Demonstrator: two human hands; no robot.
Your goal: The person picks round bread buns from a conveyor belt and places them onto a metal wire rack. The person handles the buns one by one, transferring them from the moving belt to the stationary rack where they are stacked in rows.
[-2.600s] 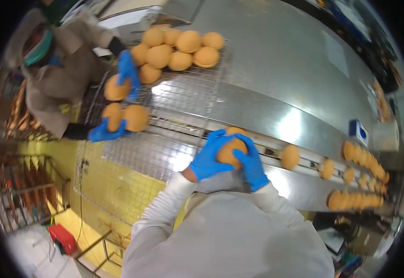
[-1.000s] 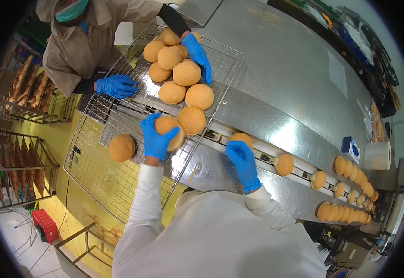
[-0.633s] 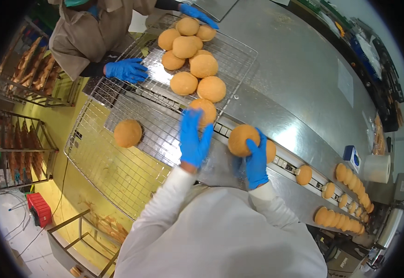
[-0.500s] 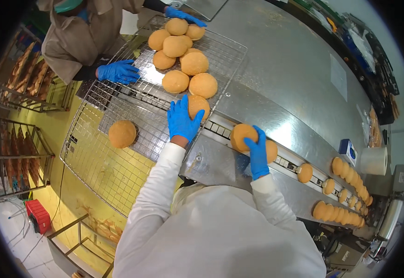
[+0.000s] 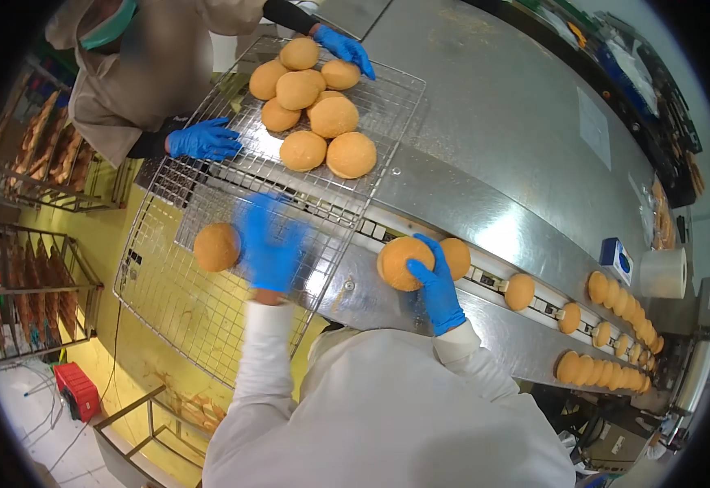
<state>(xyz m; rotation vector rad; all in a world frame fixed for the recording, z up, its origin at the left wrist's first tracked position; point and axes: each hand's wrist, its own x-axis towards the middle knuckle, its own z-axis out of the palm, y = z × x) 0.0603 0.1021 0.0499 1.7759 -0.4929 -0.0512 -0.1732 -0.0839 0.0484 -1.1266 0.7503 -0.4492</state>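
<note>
My right hand (image 5: 436, 285), in a blue glove, grips a round golden bun (image 5: 404, 262), thumb across its face and fingers at its far edge. Another bun (image 5: 455, 259) lies just beyond that hand on the conveyor. My left hand (image 5: 272, 244), also blue-gloved, is smeared by motion over the wire rack (image 5: 200, 313). Its fingers are too blurred to read, and anything beneath them is hidden. Beside it on the rack sits a single bun (image 5: 216, 246). Several buns, some stacked, form a pile (image 5: 334, 118) on the rack's far part.
Across the rack a co-worker's two blue-gloved hands (image 5: 204, 140) rest near its far edge. A narrow conveyor (image 5: 485, 279) carries spaced buns away to the right, with rows of buns (image 5: 599, 370) alongside. Loaded shelf racks (image 5: 33, 285) and a red box (image 5: 76, 390) stand at left.
My left hand has moved left from a bun at the pile's near end; that bun no longer shows there. My right hand has drawn its bun nearer and leftward, off the conveyor.
</note>
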